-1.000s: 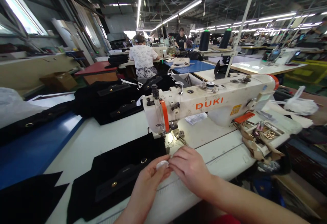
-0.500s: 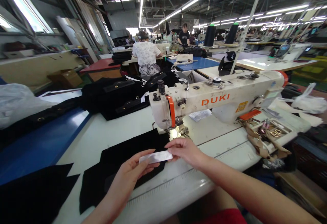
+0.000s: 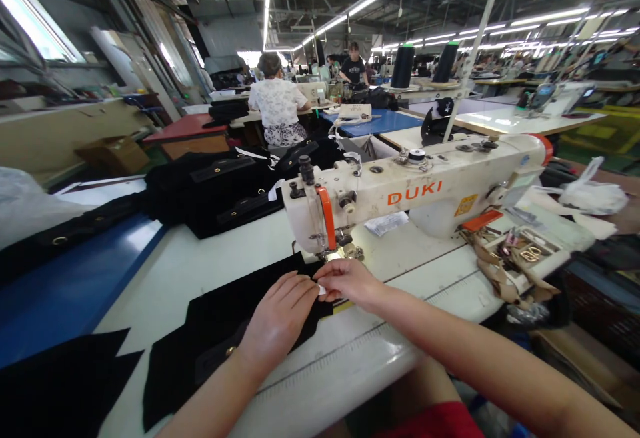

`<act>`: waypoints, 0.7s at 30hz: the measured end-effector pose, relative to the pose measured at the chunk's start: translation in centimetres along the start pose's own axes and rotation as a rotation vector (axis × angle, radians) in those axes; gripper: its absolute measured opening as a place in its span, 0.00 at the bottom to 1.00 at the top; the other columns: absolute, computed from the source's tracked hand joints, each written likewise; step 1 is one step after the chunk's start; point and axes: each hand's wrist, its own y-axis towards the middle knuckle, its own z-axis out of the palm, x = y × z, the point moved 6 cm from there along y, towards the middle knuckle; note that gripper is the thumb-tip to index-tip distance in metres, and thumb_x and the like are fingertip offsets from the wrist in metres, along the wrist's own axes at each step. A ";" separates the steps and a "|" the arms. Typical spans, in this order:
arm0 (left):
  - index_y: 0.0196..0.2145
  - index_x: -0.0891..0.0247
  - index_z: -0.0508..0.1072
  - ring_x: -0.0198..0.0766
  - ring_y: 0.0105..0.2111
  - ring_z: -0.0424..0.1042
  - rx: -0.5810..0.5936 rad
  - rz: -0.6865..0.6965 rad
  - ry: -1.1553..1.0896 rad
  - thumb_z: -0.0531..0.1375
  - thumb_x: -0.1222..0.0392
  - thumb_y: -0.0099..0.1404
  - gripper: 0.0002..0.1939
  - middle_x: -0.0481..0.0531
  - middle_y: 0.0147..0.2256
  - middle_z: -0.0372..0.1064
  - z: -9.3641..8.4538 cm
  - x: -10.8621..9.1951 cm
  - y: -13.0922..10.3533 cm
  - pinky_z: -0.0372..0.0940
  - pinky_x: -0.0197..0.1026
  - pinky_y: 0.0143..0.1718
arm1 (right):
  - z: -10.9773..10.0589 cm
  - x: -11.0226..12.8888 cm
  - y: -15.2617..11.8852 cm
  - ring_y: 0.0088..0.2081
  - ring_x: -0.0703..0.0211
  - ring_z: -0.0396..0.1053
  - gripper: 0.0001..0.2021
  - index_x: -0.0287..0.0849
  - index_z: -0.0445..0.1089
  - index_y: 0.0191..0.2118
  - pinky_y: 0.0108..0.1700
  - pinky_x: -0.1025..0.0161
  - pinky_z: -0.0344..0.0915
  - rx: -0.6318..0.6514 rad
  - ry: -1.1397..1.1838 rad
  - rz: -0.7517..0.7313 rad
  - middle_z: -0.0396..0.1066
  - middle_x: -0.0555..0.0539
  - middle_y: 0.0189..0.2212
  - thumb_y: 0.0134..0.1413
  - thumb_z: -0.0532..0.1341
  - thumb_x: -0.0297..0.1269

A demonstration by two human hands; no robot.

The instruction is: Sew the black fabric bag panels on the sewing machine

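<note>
A black fabric piece with brass snaps lies on the white table in front of a cream DUKI sewing machine. My left hand rests flat on the fabric, fingers together, just below the needle. My right hand pinches a small white label, of which only a corner shows between the two hands. Both hands meet at the fabric's right edge, close to the presser foot.
A pile of black garments sits behind the machine. A tray of metal rings and tan straps lies to the right, with a white plastic bag beyond. Blue table surface at left. Other workers sit at stations far back.
The white label was held stretched out between both hands above the fabric; now both hands have come down onto the fabric near the needle, and the label is nearly hidden.
</note>
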 end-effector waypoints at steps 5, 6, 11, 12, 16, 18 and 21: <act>0.37 0.67 0.75 0.42 0.40 0.72 -0.059 -0.046 0.007 0.50 0.68 0.69 0.13 0.56 0.36 0.75 1.2 1.6 0.4 0.70 0.47 0.46 | -2.2 1.5 -1.9 0.35 0.60 0.73 0.07 0.39 0.73 0.36 0.43 0.59 0.69 -0.177 -0.279 -0.199 0.75 0.47 0.32 0.56 0.58 0.24; 0.37 0.67 0.75 0.42 0.40 0.72 -0.056 -0.059 -0.002 0.51 0.68 0.69 0.13 0.56 0.36 0.74 1.6 1.8 0.3 0.70 0.47 0.46 | -2.3 2.1 -2.8 0.37 0.58 0.72 0.08 0.40 0.73 0.37 0.46 0.57 0.68 -0.200 -0.423 -0.305 0.75 0.46 0.34 0.56 0.58 0.24; 0.37 0.66 0.75 0.41 0.39 0.72 0.020 -0.072 -0.046 0.49 0.69 0.69 0.14 0.56 0.37 0.74 3.1 1.6 0.2 0.70 0.46 0.44 | 0.6 2.2 -7.7 0.47 0.53 0.67 0.10 0.38 0.72 0.44 0.53 0.56 0.64 0.007 -0.979 -0.744 0.73 0.42 0.43 0.60 0.57 0.29; 0.37 0.66 0.75 0.40 0.38 0.72 0.053 -0.059 -0.050 0.49 0.70 0.69 0.15 0.56 0.36 0.75 3.2 1.4 0.2 0.71 0.46 0.43 | 1.1 1.9 -8.3 0.49 0.53 0.66 0.10 0.38 0.72 0.45 0.54 0.56 0.63 0.041 -1.036 -0.780 0.73 0.41 0.45 0.61 0.56 0.30; 0.37 0.67 0.74 0.41 0.38 0.73 0.163 -0.016 -0.011 0.47 0.72 0.68 0.16 0.55 0.36 0.75 3.7 1.0 0.3 0.70 0.45 0.44 | 1.9 1.3 -8.8 0.53 0.52 0.63 0.11 0.35 0.70 0.46 0.58 0.56 0.59 0.091 -1.153 -0.794 0.71 0.40 0.49 0.64 0.54 0.33; 0.39 0.66 0.73 0.41 0.40 0.73 0.179 -0.010 0.001 0.47 0.73 0.67 0.16 0.55 0.38 0.74 3.8 1.1 0.2 0.69 0.46 0.46 | 1.9 1.2 -8.6 0.53 0.52 0.63 0.11 0.35 0.70 0.46 0.58 0.56 0.59 0.091 -1.169 -0.787 0.71 0.40 0.49 0.64 0.54 0.33; 0.40 0.67 0.73 0.42 0.40 0.73 0.175 -0.009 -0.007 0.47 0.73 0.67 0.15 0.56 0.38 0.74 4.0 1.2 0.0 0.69 0.46 0.46 | 1.8 1.3 -8.6 0.53 0.52 0.64 0.11 0.35 0.70 0.46 0.58 0.56 0.59 0.081 -1.172 -0.791 0.71 0.41 0.49 0.65 0.54 0.33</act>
